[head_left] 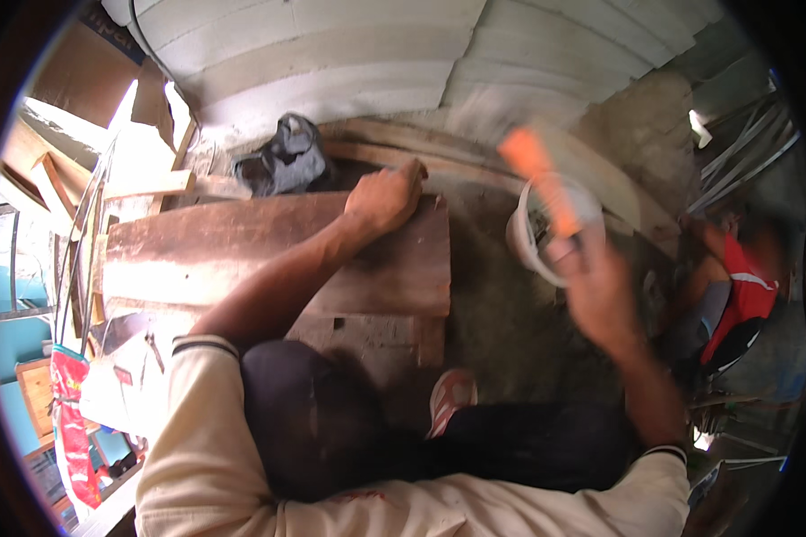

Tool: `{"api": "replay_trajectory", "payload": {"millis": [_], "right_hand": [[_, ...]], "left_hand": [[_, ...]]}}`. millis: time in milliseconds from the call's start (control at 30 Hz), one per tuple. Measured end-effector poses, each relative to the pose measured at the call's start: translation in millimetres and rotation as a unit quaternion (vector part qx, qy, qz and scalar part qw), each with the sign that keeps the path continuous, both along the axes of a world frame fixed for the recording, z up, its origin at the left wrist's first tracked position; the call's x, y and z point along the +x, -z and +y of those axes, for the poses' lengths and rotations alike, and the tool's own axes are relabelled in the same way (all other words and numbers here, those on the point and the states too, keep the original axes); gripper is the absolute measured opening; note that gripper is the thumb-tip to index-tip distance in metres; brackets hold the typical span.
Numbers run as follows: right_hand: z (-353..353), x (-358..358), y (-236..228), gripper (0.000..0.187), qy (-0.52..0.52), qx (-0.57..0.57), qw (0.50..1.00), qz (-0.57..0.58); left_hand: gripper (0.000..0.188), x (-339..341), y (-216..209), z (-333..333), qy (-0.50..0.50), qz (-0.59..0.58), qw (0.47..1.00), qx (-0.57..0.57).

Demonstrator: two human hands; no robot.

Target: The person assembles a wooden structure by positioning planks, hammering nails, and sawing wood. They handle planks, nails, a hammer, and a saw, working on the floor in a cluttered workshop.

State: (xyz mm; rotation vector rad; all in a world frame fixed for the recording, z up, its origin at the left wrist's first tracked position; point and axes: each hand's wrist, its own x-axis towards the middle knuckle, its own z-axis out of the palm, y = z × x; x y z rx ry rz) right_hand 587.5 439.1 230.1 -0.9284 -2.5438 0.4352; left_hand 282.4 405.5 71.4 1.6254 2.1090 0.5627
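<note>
A brown wooden bench [233, 237] spans left of centre; the left hand [383, 195] apparently rests on its upper-right corner.

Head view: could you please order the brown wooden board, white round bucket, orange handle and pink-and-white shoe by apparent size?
1. Brown wooden board
2. White round bucket
3. Orange handle and pink-and-white shoe: motion blur leaves order unsure

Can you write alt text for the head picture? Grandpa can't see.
A person's right hand grips a blurred orange-handled tool, which overlaps a pale bucket in view; the left hand curls at the far edge of a wooden board. A dark bundle lies beyond.
</note>
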Motion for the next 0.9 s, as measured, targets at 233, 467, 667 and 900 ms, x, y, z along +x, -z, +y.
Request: {"api": "replay_trajectory", "payload": {"millis": [233,467,667,900], "right_hand": [[17,-4,-68,0.026,-0.215,-0.202,0.862,0.412],[18,15,11,0.035,0.05,-0.054,0.997,0.008],[23,13,-99,0.031,-0.144,-0.214,0.845,0.468],[-3,-4,30,0.042,0.078,-0.197,0.975,-0.061]], "left_hand": [[0.027,-2,17,1,-0.008,-0.017,0.999,0.05],[0.026,-2,11,2,0.005,0.012,0.999,0.046],[0.03,-1,17,2,-0.003,-0.002,1.0,0.031],[0.028,-2,8,5,0.005,0.008,1.0,0.028]]}}
